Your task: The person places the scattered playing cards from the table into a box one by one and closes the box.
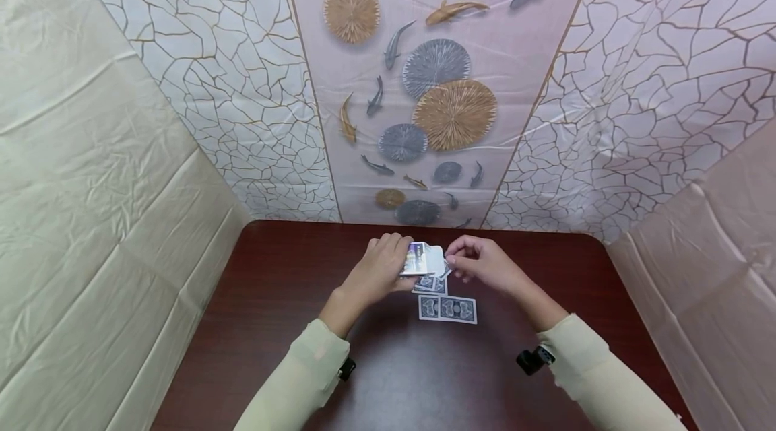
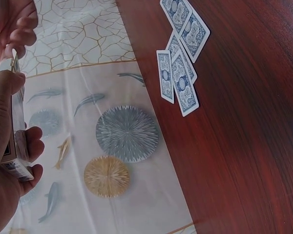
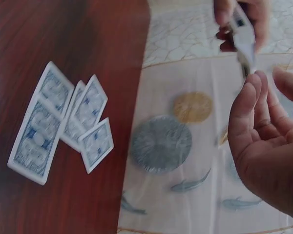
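Note:
A playing-card box with its white flap raised is gripped by my left hand above the table. In the left wrist view the thumb presses one side of the box and the fingers curl round the other. My right hand is beside the flap end, fingers bent and fingertips close to the flap. The right wrist view shows its thumb apart from the fingers, with nothing visible between them. Several blue-backed playing cards lie face down, overlapping, below the hands; the box hides part of them in the head view.
The dark red-brown table ends at a patterned cloth backdrop with fish and round motifs. Beige cloth walls stand on both sides. Each sleeve has a small black device at the wrist.

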### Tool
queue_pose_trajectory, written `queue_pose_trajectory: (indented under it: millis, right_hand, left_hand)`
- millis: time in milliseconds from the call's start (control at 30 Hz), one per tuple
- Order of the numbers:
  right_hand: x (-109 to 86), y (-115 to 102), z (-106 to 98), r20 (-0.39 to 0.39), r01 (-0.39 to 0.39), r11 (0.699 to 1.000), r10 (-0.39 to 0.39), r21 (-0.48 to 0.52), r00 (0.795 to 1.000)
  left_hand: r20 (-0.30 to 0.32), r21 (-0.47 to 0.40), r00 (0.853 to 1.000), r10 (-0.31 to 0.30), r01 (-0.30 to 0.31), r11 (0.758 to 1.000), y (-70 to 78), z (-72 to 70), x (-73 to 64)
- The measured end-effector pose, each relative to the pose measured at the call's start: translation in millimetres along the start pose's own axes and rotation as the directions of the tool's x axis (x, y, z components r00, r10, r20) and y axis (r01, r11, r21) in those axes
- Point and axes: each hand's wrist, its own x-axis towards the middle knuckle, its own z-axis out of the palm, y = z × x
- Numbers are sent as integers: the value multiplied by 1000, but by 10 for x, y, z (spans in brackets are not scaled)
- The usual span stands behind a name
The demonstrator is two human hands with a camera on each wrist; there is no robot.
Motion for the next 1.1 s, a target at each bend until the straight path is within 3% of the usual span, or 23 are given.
queue_pose_trajectory:
  millis: [267,433,667,867,1100]
  right_hand:
    - [-23,301,-12,24,76,992,-74,-99,997]
    - [-35,476,3,5,124,971,-125,-203,992]
    - [-36,697,67,-47,63,950,-81,-307,996]
    - [-44,927,124,-43,37,938,-55,-345,998]
    - [-78,1168,175,-37,51,875,-79,-481,996]
  left_hand:
    - [1,-2,1000,3,-3,1000,-9,-19,-13]
    - [-2,-13,1000,0,0,1000,-10,-25,-16]
    - [1,-1,1000,-4,4,1000,-9,-50,-24]
    - [-6,-1,1000,-1,1,1000,-5,-62,-26]
    - [-11,-4,1000,3,-3,1000,-5,-66,-32]
